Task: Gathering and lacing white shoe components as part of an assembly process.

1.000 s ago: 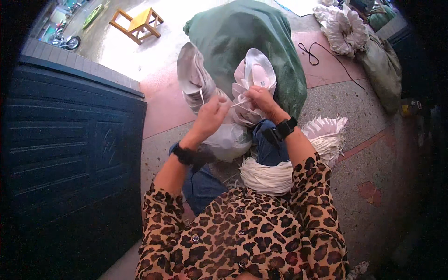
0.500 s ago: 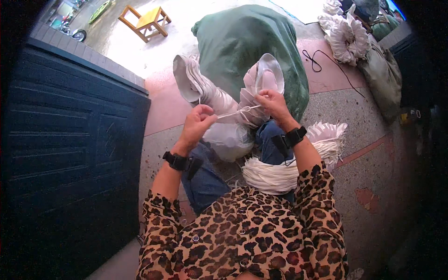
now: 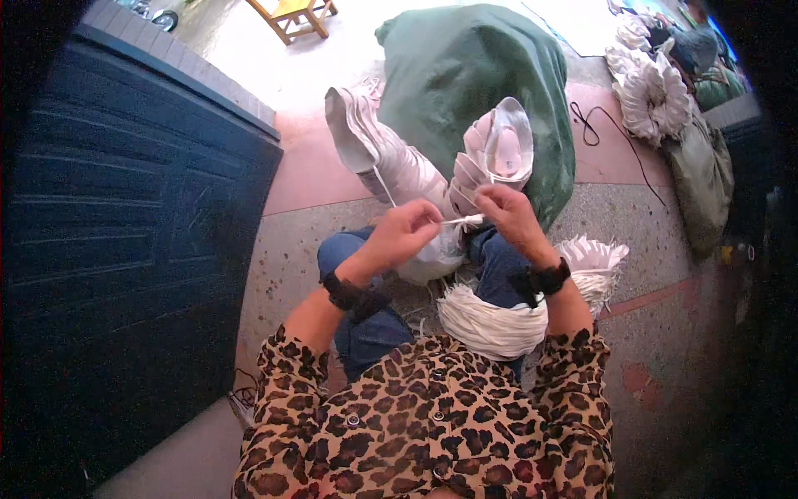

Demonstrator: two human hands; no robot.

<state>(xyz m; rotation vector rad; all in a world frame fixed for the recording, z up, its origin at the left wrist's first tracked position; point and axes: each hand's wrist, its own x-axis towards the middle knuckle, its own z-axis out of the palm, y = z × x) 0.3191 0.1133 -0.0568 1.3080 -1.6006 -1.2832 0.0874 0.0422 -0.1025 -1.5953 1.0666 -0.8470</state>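
My left hand (image 3: 407,231), fingers pinched, holds one end of a thin white cord (image 3: 453,222). My right hand (image 3: 511,218) is closed on the cord too, close to a knot between the hands; its fingertips partly hide it. Past my hands lean two stacks of nested white shoe uppers, a long one (image 3: 391,150) on the left and a shorter one (image 3: 509,148) on the right. A strand of cord runs from the left stack down towards my left hand. Below the knot, a clear plastic bag (image 3: 432,259) sits between my jeans-covered knees.
A big green cloth-covered bundle (image 3: 474,75) stands ahead. A hank of white cords (image 3: 490,324) lies over my right leg, by another frilled white bundle (image 3: 594,264). A blue panelled door (image 3: 141,208) is at left, a wooden chair (image 3: 295,12) beyond, a full sack (image 3: 698,183) at right.
My left hand has moved right, towards my right hand, and the loop between them has drawn into a small knot. The view has shifted, so the surroundings sit further right.
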